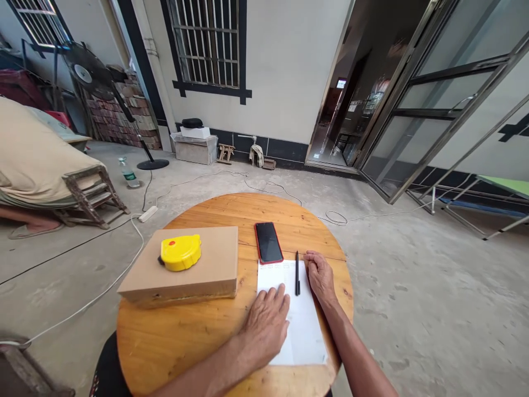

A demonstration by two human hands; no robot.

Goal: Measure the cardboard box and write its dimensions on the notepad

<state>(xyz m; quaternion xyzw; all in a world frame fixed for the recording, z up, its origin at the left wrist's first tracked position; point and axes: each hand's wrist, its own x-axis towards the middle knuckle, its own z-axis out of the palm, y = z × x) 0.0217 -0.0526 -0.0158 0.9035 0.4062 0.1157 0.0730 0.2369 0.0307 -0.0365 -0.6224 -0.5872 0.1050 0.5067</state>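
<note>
White paper (302, 336) underlies a flat, released left hand (268, 324); right hand (321, 278) curled, grip unclear.

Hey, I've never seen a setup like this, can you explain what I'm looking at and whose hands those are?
There's no machine here: one person works bare-handed, wearing a head camera that looks forward and down, so you see roughly their own view. On the round wooden table are a cardboard box with a yellow tape measure on top, a red-edged phone and a paper sheet with a black pen on it. The left hand lies over the paper; the right hand rests beside it, fingers curled. I see nothing held in either grip.
</note>
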